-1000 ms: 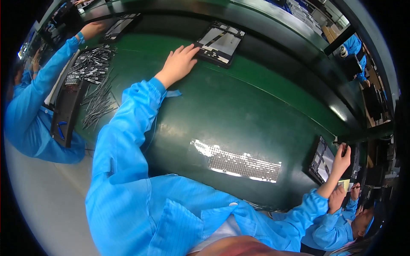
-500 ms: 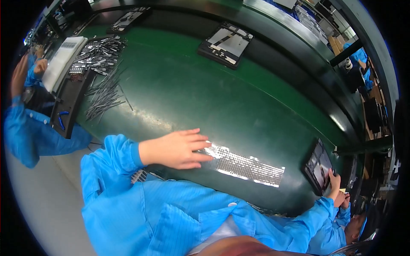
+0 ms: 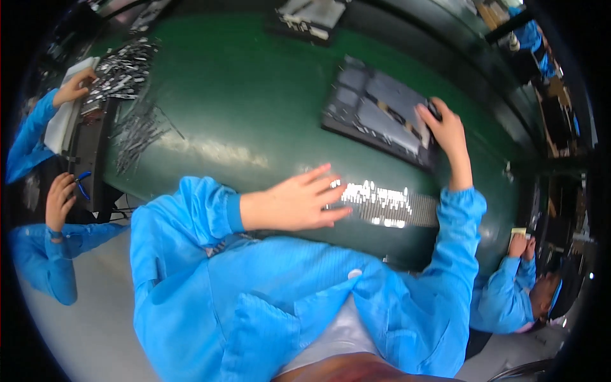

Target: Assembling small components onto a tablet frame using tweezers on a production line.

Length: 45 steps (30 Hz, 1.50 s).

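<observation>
An opened tablet housing point(image 3: 380, 109), dark with grey panels and a thin black strip across it, sits above the green tabletop, slightly smeared by motion. My right hand point(image 3: 445, 127) grips its right end, thumb on top and the other fingers over the far edge; whether it touches the table I cannot tell. Fingers spread, my left hand point(image 3: 305, 198) lies over the left end of a sheet of small shiny metallic pieces point(image 3: 394, 207). That sheet lies flat near the front edge, its right end beside my right sleeve.
Another opened tablet housing point(image 3: 310, 19) stands at the back. On the left are a heap of silvery strips point(image 3: 124, 67), thin dark strips point(image 3: 143, 137) and blue-handled pliers point(image 3: 83, 184) by a co-worker's hands point(image 3: 60, 200). Another co-worker point(image 3: 509, 286) sits at the right.
My right hand has brought the tablet housing from the right edge leftward to the middle. My left hand stays open over the sheet. The left co-worker's hand has reached the strip heap.
</observation>
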Each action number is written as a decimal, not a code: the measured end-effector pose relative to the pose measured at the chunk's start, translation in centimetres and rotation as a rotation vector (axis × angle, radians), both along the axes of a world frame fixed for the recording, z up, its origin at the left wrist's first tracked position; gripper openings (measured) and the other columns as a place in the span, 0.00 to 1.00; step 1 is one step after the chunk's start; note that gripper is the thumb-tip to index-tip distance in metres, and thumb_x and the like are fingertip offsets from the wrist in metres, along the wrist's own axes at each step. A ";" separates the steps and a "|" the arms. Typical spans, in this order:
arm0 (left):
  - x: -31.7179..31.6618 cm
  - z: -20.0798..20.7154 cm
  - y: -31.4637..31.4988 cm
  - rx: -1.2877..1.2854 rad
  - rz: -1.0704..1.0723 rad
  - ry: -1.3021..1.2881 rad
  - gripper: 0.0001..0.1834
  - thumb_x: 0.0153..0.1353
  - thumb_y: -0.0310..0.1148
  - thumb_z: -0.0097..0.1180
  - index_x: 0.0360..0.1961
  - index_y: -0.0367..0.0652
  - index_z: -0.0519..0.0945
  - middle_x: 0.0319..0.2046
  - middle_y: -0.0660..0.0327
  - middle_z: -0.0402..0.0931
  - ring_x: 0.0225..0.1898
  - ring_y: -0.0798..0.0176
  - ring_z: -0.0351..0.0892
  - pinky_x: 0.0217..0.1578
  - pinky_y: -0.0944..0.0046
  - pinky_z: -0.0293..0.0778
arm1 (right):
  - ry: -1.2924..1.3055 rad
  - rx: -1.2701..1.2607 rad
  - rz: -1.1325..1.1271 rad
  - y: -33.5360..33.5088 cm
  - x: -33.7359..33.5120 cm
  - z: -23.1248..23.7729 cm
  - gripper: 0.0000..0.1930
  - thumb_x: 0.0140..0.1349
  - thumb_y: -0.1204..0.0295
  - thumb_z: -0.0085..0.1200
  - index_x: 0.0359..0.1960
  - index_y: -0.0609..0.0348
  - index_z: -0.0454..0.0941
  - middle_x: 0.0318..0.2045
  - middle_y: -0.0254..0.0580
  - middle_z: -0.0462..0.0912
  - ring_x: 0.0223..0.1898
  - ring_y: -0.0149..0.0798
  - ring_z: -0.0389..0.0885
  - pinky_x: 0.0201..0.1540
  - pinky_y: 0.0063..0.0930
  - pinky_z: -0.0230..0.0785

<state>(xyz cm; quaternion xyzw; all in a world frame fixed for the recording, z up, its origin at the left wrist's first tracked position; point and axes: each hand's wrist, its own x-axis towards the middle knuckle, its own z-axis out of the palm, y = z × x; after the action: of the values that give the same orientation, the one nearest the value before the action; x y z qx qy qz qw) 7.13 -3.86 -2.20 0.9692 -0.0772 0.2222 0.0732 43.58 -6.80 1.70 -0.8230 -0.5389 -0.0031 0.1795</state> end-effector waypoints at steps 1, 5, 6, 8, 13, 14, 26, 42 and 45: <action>-0.1 0.1 0.0 -0.011 0.009 0.025 0.24 0.53 0.46 0.58 0.51 0.54 0.76 0.53 0.51 0.70 0.55 0.51 0.70 0.60 0.47 0.62 | 0.024 -0.037 -0.024 0.7 -1.1 0.1 0.33 0.54 0.40 0.54 0.52 0.53 0.76 0.38 0.55 0.82 0.42 0.54 0.81 0.45 0.37 0.72; 0.0 0.7 0.7 -0.059 -0.005 0.105 0.26 0.53 0.45 0.60 0.54 0.55 0.74 0.58 0.48 0.66 0.60 0.50 0.66 0.62 0.50 0.61 | 0.032 0.017 -0.063 1.2 -2.5 -0.9 0.33 0.54 0.39 0.52 0.53 0.50 0.76 0.38 0.52 0.83 0.42 0.52 0.82 0.44 0.37 0.73; -0.2 0.6 0.6 -0.066 0.005 0.121 0.26 0.52 0.44 0.60 0.54 0.54 0.74 0.58 0.48 0.66 0.61 0.50 0.66 0.62 0.51 0.61 | 0.041 0.004 -0.076 1.2 -2.6 -1.1 0.33 0.54 0.39 0.52 0.53 0.50 0.76 0.38 0.52 0.83 0.42 0.52 0.82 0.44 0.37 0.73; -0.3 0.8 0.5 -0.069 -0.005 0.152 0.27 0.52 0.45 0.61 0.54 0.54 0.74 0.59 0.47 0.65 0.61 0.50 0.66 0.61 0.52 0.62 | 0.086 0.019 -0.089 1.0 -2.6 -1.1 0.33 0.54 0.38 0.52 0.53 0.48 0.76 0.39 0.50 0.83 0.42 0.51 0.82 0.44 0.37 0.73; -0.3 0.8 0.4 -0.082 0.051 0.101 0.27 0.49 0.45 0.63 0.52 0.53 0.76 0.58 0.45 0.66 0.59 0.49 0.68 0.60 0.52 0.65 | 0.220 0.089 -0.064 -0.4 -1.7 -1.7 0.31 0.56 0.45 0.56 0.57 0.49 0.72 0.37 0.55 0.83 0.39 0.48 0.83 0.43 0.34 0.74; -0.3 0.9 0.3 -0.089 0.049 0.106 0.27 0.49 0.45 0.63 0.52 0.53 0.76 0.58 0.45 0.66 0.59 0.49 0.68 0.60 0.52 0.65 | 0.241 0.099 -0.056 -0.7 -1.3 -1.8 0.32 0.56 0.46 0.57 0.57 0.50 0.72 0.36 0.54 0.83 0.37 0.45 0.83 0.42 0.33 0.74; 0.2 0.9 0.0 -0.076 0.055 0.146 0.25 0.48 0.44 0.63 0.49 0.51 0.77 0.56 0.45 0.69 0.57 0.47 0.70 0.57 0.52 0.68 | 0.280 0.067 0.184 -0.6 0.2 -2.0 0.29 0.57 0.52 0.59 0.57 0.51 0.71 0.28 0.42 0.78 0.29 0.36 0.77 0.35 0.28 0.71; 0.1 1.0 0.1 -0.129 0.263 0.176 0.32 0.43 0.48 0.64 0.54 0.57 0.76 0.55 0.48 0.69 0.58 0.48 0.69 0.60 0.47 0.63 | 0.562 0.474 0.494 -6.6 -12.9 -0.2 0.12 0.66 0.70 0.47 0.41 0.68 0.77 0.39 0.47 0.71 0.35 0.34 0.72 0.39 0.23 0.66; 0.1 1.1 0.3 -0.157 0.253 0.201 0.29 0.45 0.46 0.63 0.52 0.54 0.77 0.57 0.48 0.68 0.59 0.47 0.68 0.60 0.48 0.64 | 1.167 0.400 0.409 -6.7 -14.1 -1.5 0.08 0.61 0.82 0.51 0.42 0.72 0.73 0.41 0.51 0.75 0.37 0.40 0.81 0.41 0.29 0.79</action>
<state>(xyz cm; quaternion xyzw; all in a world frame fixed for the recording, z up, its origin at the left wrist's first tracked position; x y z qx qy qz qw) 7.23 -3.54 -1.09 0.9798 0.0707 0.1368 0.1275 29.44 -13.49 0.21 -0.5209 -0.4877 0.3785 0.5896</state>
